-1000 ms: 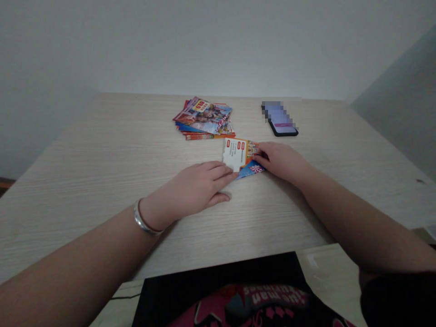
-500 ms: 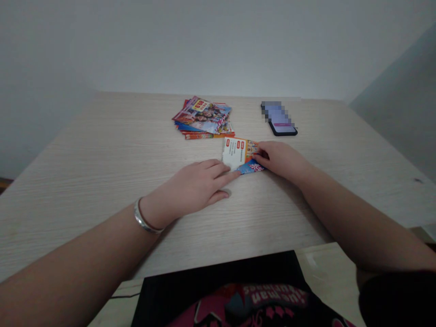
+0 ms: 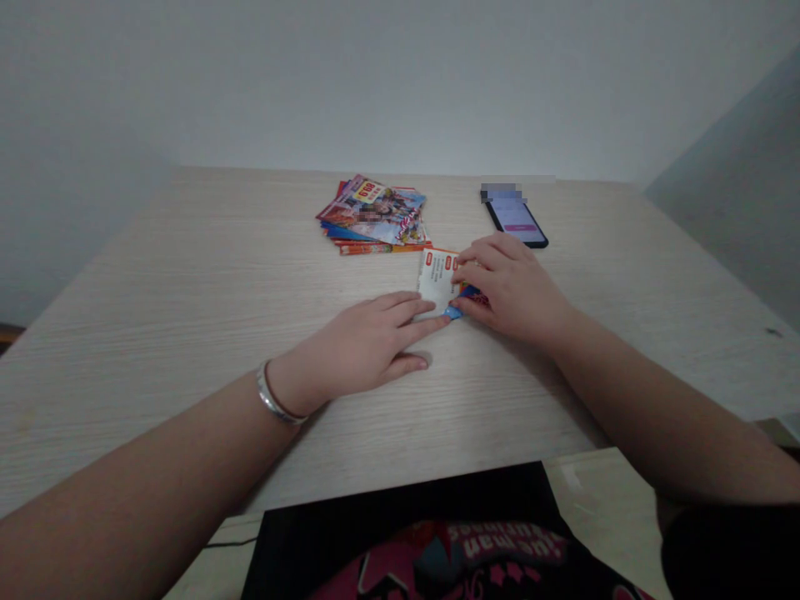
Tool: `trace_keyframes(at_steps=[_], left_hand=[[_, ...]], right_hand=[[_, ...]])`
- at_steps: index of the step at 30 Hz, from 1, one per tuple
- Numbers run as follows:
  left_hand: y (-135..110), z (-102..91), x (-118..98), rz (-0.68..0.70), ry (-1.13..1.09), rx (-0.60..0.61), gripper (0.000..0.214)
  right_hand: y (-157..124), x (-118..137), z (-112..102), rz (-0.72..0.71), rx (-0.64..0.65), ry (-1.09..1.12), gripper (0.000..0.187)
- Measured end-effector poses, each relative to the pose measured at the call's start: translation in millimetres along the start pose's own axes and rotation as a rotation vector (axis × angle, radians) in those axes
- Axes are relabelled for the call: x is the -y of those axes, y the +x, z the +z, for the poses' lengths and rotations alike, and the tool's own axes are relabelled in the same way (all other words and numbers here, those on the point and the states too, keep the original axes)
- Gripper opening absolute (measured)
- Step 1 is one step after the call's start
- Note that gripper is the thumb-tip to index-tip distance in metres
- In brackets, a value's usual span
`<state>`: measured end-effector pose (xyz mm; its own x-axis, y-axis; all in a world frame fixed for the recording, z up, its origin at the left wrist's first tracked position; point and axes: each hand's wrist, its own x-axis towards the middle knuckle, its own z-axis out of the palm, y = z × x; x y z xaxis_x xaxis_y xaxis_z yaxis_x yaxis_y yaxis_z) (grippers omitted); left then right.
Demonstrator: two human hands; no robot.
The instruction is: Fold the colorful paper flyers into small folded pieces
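A printed paper leaflet (image 3: 436, 279) lies on the table, its white text side up, with a blue and orange part folded over at its right. Stretched flat, the fingers of my left hand (image 3: 368, 342) rest on the leaflet's lower left, the index fingertip at the blue edge and the thumb apart on the table. A silver bracelet (image 3: 275, 400) circles that wrist. My right hand (image 3: 516, 287) is bent over the leaflet's folded right side, thumb and fingertips closed on it. The hand hides much of that side.
Behind the leaflet, a fanned pile of colourful leaflets (image 3: 375, 212) lies near the table's back. A smartphone (image 3: 518, 215) with its screen lit is at the back right, just beyond my right hand. A black flat object (image 3: 400, 504) is at the near edge.
My right hand has moved left and over the leaflet, covering more of its folded side. The leaflet and my left hand have shifted slightly right.
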<state>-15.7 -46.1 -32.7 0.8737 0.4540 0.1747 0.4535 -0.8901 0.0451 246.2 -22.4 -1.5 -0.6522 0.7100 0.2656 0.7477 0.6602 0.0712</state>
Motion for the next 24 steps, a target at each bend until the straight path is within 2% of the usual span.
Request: trace_keyframes(at_steps=[4, 6, 9, 14, 20, 24], left_hand=[[-2.6, -1.5, -0.2, 0.050, 0.013, 0.031, 0.061], [-5.2, -1.4, 1.0, 0.052, 0.017, 0.053, 0.061], [-8.3, -2.0, 3.0, 0.030, 0.002, 0.070, 0.059], [-7.4, -6.6, 1.7, -0.018, -0.012, 0.065, 0.056], [-4.4, -6.6, -0.8, -0.040, -0.012, 0.038, 0.056], [-2.7, -4.8, -1.2, -0.050, 0.008, 0.028, 0.056]], right_hand=[[2.0, 3.2, 1.1, -0.057, 0.176, 0.056, 0.028], [2.4, 0.4, 3.4, -0.040, 0.255, 0.121, 0.029], [2.4, -4.9, 7.6, 0.032, 0.306, 0.209, 0.028], [3.8, -7.8, 13.1, 0.149, 0.316, 0.248, 0.025], [6.5, -6.2, 16.1, 0.082, 0.257, 0.210, 0.025], [7.7, -4.3, 16.2, 0.114, 0.240, 0.177, 0.022]])
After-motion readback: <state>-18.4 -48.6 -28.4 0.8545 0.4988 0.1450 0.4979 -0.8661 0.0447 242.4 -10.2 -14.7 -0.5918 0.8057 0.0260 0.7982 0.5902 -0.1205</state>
